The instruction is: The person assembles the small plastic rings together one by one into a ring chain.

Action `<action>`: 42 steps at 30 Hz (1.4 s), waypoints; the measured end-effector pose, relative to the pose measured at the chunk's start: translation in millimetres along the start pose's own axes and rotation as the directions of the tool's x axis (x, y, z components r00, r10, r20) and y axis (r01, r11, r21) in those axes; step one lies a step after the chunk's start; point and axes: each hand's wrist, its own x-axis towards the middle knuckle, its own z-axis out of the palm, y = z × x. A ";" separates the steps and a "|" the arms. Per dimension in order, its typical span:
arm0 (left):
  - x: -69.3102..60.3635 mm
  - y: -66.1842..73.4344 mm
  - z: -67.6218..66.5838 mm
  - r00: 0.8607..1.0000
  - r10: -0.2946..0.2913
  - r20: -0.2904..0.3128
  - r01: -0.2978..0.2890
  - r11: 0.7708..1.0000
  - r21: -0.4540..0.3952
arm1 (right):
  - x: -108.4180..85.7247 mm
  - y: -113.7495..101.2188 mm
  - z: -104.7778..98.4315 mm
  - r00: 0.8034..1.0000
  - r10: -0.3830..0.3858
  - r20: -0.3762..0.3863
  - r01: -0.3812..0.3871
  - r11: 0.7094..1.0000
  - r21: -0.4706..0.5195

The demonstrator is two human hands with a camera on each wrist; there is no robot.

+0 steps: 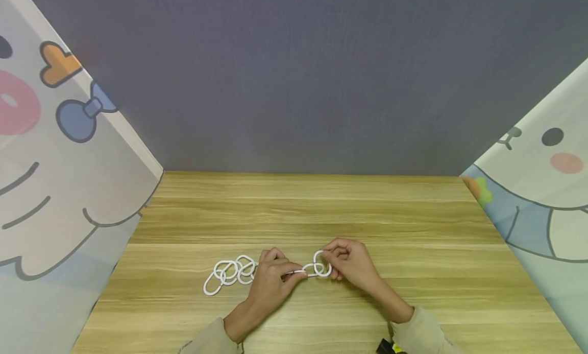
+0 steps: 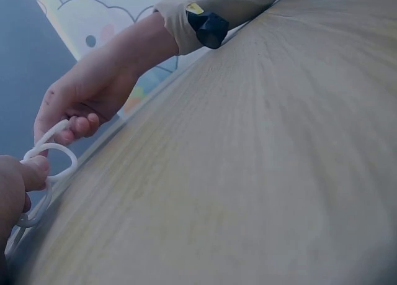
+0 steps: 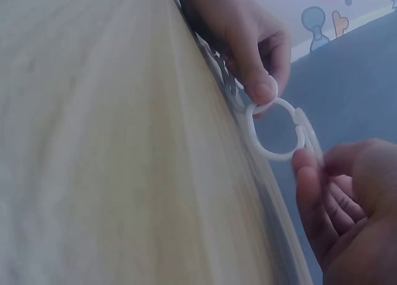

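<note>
My left hand (image 1: 274, 278) pinches a white plastic chain link between thumb and forefinger. On its left side, several joined white links (image 1: 225, 262) lie on the table and run toward that hand. My right hand (image 1: 352, 264) pinches the end link (image 1: 315, 258) of the chain, which stands tilted at the fingertips. Between both hands hangs a middle link (image 3: 250, 128), passing through the held ones. A small gap seems to show in its rim in the right wrist view. The left palm hides part of the chain.
A wood-grain table (image 1: 294, 206) lies under the hands. Behind it rises a dark grey panel (image 1: 303, 88), with cartoon-printed panels (image 1: 110, 190) at both sides. A black device with a yellow patch (image 2: 209, 30) sits at the right sleeve.
</note>
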 end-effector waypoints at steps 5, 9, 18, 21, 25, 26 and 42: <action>-0.5 -0.2 -0.2 1.000 0.007 -0.003 -0.007 1.000 0.001 | -1.5 -1.1 3.6 0.998 -0.056 -0.001 0.055 0.994 -0.093; -1.0 -0.3 -0.6 1.000 0.010 -0.003 -0.010 1.000 -0.002 | -2.6 -1.5 5.2 0.999 -0.051 -0.009 0.050 0.993 -0.109; -1.7 -0.9 -0.3 1.000 0.015 -0.009 -0.015 1.000 -0.004 | -4.0 -4.6 7.8 0.995 -0.085 -0.060 0.074 0.984 -0.164; -1.6 -0.4 -0.9 1.000 0.009 -0.004 -0.009 1.000 -0.006 | -4.0 -4.4 8.3 0.993 -0.100 -0.069 0.087 0.982 -0.169; -1.7 0.0 -1.4 1.000 0.003 0.001 -0.003 1.000 -0.005 | -4.0 -2.8 9.0 0.989 -0.130 -0.074 0.116 0.977 -0.177; -1.7 0.0 -1.4 1.000 0.002 0.002 -0.002 1.000 -0.004 | -4.1 -2.2 9.2 0.988 -0.135 -0.076 0.120 0.977 -0.178; -0.4 0.0 -1.4 1.000 0.020 0.022 -0.022 0.997 0.074 | -17.7 12.8 -3.0 0.993 -0.033 -0.111 0.031 0.999 -0.015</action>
